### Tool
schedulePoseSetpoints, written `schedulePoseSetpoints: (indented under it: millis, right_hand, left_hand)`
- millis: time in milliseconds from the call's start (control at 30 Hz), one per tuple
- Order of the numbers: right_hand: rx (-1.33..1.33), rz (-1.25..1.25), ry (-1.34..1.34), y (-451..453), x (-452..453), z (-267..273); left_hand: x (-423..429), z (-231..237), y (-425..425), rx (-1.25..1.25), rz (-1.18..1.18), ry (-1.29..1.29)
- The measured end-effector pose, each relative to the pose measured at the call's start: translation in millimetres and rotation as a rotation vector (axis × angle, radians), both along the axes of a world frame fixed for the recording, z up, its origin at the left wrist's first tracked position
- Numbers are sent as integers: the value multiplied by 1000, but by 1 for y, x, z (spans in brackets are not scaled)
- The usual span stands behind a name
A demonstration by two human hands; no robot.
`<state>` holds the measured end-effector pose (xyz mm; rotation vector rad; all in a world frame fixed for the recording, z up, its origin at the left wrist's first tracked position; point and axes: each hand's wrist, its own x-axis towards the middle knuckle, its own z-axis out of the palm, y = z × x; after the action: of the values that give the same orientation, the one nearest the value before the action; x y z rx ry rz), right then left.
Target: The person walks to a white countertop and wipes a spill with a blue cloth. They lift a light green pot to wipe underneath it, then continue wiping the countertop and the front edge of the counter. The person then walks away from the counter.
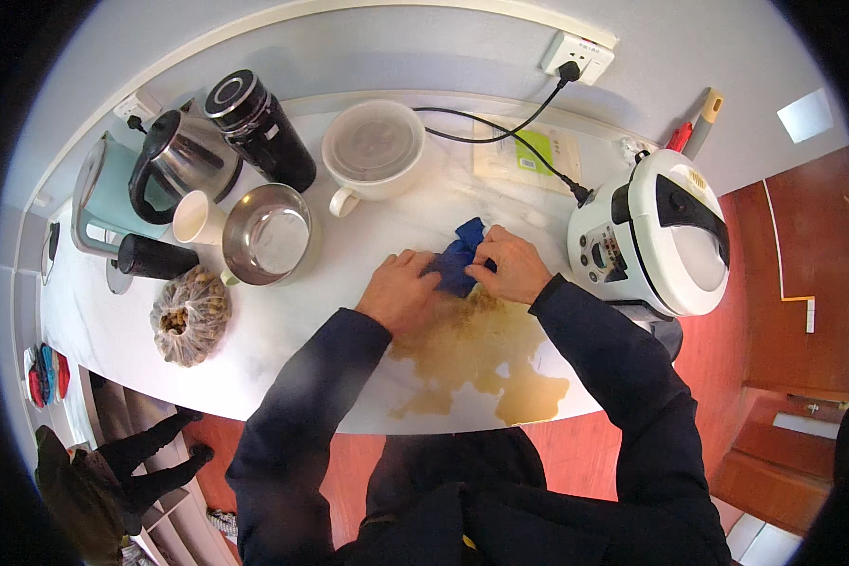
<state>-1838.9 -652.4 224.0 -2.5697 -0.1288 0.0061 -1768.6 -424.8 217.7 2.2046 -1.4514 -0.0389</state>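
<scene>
A blue cloth [460, 265] lies bunched on the white marbled countertop [354, 262], at the far side of a brown liquid spill [481, 354]. My right hand [509, 262] grips the cloth between thumb and curled fingers. On the cloth's left side, my left hand [405, 286] is laid on the countertop, its fingertips at the fabric; whether they pinch it is not clear. The spill spreads from beneath the cloth toward the counter's front edge, between my forearms. Farther back stands a white lidded mug [373, 148].
To the right stands a white rice cooker [647, 240] with its black cord [538, 152] plugged into the wall. At left are a steel bowl [269, 233], a paper cup [197, 218], a black thermos [262, 131], an electric kettle [191, 156] and a bag of nuts [191, 315]. Another person [113, 481] stands lower left.
</scene>
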Motion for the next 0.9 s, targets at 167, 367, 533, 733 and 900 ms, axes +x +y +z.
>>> schedulePoseSetpoints:
  millis: [167, 367, 533, 733, 900]
  right_hand:
    - [-96, 45, -130, 9, 7, -8]
    - [-297, 97, -279, 8, 41, -17]
    - [-582, -2, -275, -16, 65, -23]
    - [-574, -54, -177, -29, 41, -23]
    - [-442, -41, -143, -21, 10, -23]
  left_hand:
    - [2, -8, -5, 82, 7, -20]
    - [19, -16, -29, -35, 156, -39]
    - [37, -19, -68, 62, 207, -48]
    - [34, -18, -90, 202, 107, -115]
    - [18, -15, -79, 200, -34, -106]
